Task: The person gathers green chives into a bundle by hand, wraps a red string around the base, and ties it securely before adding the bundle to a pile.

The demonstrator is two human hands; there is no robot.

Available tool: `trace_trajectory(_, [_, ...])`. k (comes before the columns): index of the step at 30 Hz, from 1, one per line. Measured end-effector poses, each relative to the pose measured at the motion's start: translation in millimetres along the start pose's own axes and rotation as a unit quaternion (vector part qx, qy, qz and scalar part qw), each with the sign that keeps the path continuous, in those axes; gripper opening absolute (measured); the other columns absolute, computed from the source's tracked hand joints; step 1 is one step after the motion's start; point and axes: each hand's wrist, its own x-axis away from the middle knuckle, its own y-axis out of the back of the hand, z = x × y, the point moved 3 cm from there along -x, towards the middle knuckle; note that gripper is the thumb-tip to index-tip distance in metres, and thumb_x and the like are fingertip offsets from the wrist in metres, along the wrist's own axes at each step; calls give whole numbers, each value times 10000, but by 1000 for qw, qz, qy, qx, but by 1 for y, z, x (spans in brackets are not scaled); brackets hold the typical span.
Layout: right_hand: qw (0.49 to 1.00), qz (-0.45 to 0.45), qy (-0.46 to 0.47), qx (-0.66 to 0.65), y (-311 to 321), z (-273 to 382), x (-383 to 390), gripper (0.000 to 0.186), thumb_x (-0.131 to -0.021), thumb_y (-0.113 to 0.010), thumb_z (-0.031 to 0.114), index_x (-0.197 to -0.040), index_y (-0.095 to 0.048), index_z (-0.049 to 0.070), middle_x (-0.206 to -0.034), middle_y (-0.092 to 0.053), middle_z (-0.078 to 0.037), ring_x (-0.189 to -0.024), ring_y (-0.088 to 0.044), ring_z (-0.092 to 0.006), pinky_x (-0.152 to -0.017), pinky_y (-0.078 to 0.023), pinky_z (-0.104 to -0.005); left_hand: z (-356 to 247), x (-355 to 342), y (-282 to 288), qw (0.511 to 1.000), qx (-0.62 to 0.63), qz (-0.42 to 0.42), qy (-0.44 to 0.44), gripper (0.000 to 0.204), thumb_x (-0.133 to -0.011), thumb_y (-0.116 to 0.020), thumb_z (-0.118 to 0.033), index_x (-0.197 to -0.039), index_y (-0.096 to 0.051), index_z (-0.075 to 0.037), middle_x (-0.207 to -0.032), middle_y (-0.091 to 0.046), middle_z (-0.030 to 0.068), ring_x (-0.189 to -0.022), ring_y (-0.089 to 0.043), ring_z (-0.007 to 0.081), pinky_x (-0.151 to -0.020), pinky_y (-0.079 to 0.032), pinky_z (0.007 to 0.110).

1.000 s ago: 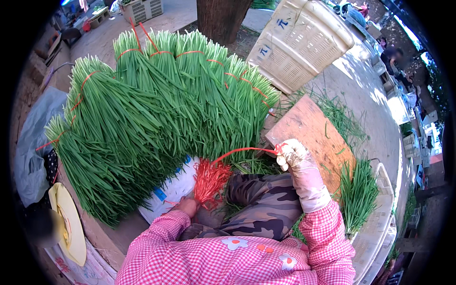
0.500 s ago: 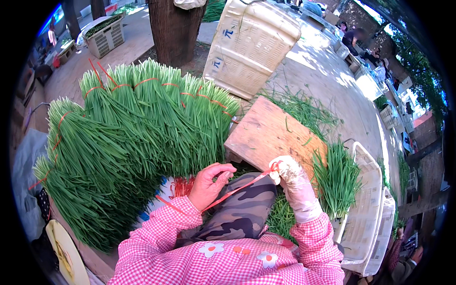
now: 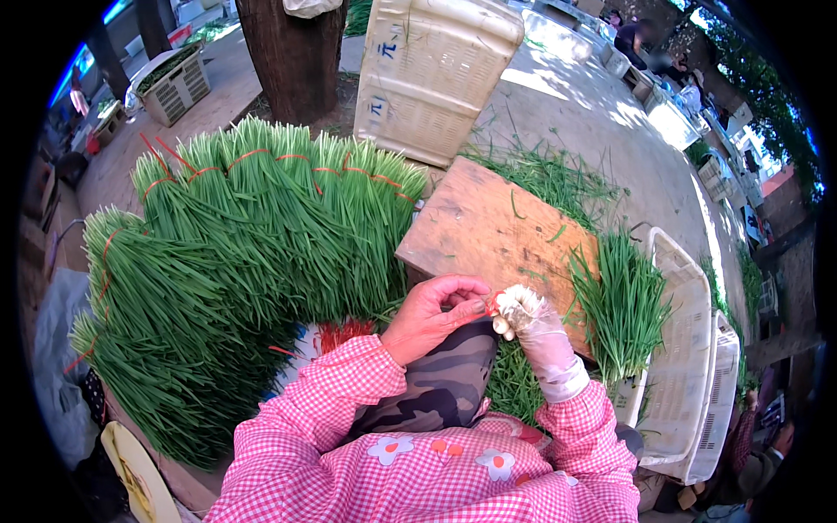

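Observation:
My right hand (image 3: 542, 329), in a thin pale glove, is closed round a small bunch of garlic chives (image 3: 520, 299) with its white stem ends up. Green leaves show below that hand, beside my camouflage-clad knee. A red tie ribbon (image 3: 493, 305) lies at the stems. My bare left hand (image 3: 434, 315) meets it there, thumb and fingers pinched on the ribbon, most of which is hidden. More red ribbons (image 3: 342, 335) lie behind my left wrist. Beyond it stand several tied chive bundles (image 3: 279, 200), white ends up. Loose chives (image 3: 619, 314) lean beside my right hand.
A wooden board (image 3: 497, 222) sits ahead of my hands, with chive scraps (image 3: 549, 179) past it. A big pale plastic crate (image 3: 436, 78) stands against a tree trunk (image 3: 292, 61). Stacked white crates (image 3: 680, 349) are at the right, a yellowish hat-like thing (image 3: 135, 475) at lower left.
My left hand has moved right and up to my right hand. The ribbon stretched between them is now gathered at the stems. The view has shifted slightly.

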Motion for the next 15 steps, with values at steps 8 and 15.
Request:
trace_trajectory(8, [998, -3, 47, -46, -1, -7, -2, 254, -906, -510, 299, -874, -560, 52, -678, -543, 7, -572, -456, -66, -530, -352, -192, 16, -1, 2, 997, 76, -25, 17, 143, -875, -581, -140, -958, -573, -23, -834, -563, -26, -708, -477, 37, -657, -411, 176])
trace_trajectory(15, [999, -12, 28, -18, -4, -10, -5, 235, -904, -512, 281, -863, -563, 55, -674, -542, 7, -571, -455, -68, -534, -356, -193, 13, 2, 3, 994, 94, -25, 44, 147, -874, -579, -133, -975, -571, -27, -834, -562, -27, -710, -470, 37, -655, -404, 177])
